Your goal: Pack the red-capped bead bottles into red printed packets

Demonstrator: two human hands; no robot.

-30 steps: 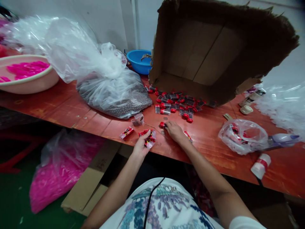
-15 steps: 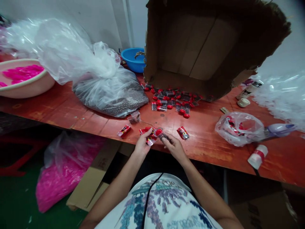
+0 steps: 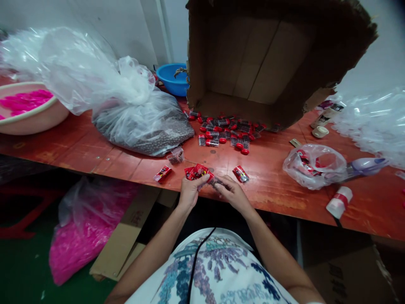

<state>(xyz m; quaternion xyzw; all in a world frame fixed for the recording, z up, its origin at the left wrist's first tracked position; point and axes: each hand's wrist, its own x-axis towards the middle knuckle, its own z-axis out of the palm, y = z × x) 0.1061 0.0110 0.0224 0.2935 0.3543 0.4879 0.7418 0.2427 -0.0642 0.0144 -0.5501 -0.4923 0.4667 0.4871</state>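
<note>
My left hand point(image 3: 190, 191) is closed on several red printed packets point(image 3: 198, 170) above the front edge of the red table. Pinched in the fingers of my right hand point(image 3: 230, 191) is a small clear bottle point(image 3: 215, 180) with dark contents, its front end at the packets; whether that end is inside one I cannot tell. A filled red packet point(image 3: 241, 173) lies right of my hands, and another packet point(image 3: 163, 173) lies to the left. Farther back, a heap of small red-capped bottles point(image 3: 218, 134) with dark beads spills from a tipped cardboard box point(image 3: 265, 63).
A clear sack of dark beads point(image 3: 142, 126) and a small clear cup point(image 3: 176, 156) stand left. Beyond are a blue basin point(image 3: 173, 80) and a pale basin point(image 3: 38, 120) with pink pieces. Right are a plastic bag point(image 3: 329, 160) with red packets and a white roll point(image 3: 339, 202).
The bottle's red cap, visible before between my hands, is now hidden at the packets. My left hand's packets have turned to face up more. The view has shifted slightly.
</note>
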